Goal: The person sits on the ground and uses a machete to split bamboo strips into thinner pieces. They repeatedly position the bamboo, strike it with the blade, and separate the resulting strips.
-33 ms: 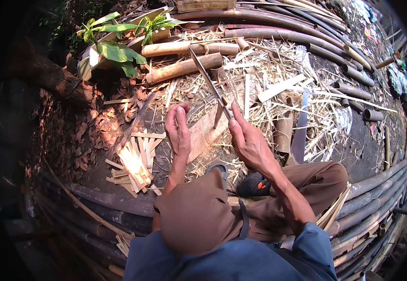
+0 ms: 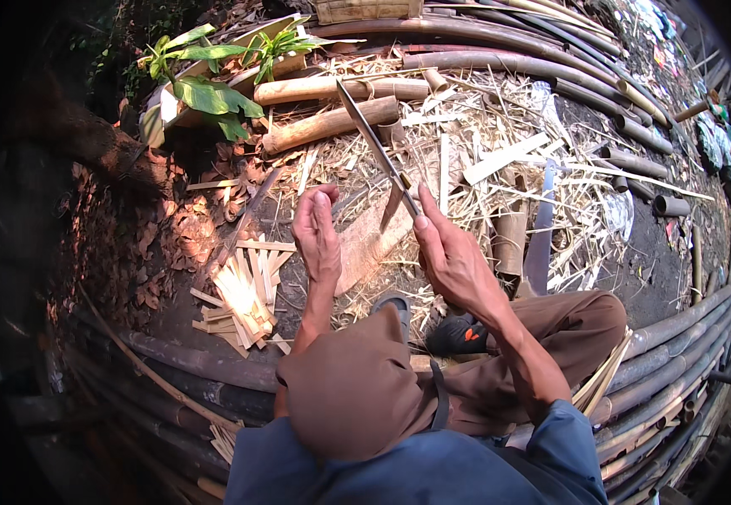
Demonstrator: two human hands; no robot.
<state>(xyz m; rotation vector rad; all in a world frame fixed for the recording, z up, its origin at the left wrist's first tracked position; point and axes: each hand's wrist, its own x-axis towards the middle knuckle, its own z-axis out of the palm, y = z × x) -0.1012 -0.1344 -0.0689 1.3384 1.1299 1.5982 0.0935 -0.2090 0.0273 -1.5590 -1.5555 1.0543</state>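
Note:
My right hand (image 2: 460, 265) is wrapped round the handle of a long-bladed knife (image 2: 372, 139), its blade slanting up and to the left over the shavings. Beneath the knife lies a pale wooden block (image 2: 370, 252), between my two hands. At the block's left edge is my left hand (image 2: 318, 240), fingers bent and pressed together with the thumb on top. Whatever it may hold is too small or hidden to make out. A pile of short split bamboo strips (image 2: 248, 290) lies on the ground left of this hand.
A saw (image 2: 540, 227) and a bamboo tube (image 2: 510, 240) lie right of my right hand. Pale shavings (image 2: 466, 177) cover the ground ahead. Two cut bamboo lengths (image 2: 332, 124) lie beyond, near a green-leaved plant (image 2: 214, 93). Long bamboo poles (image 2: 500, 61) line the far side; others flank my legs.
The knife and right hand have shifted very slightly, with the blade tip a little to the left. My left hand has barely moved.

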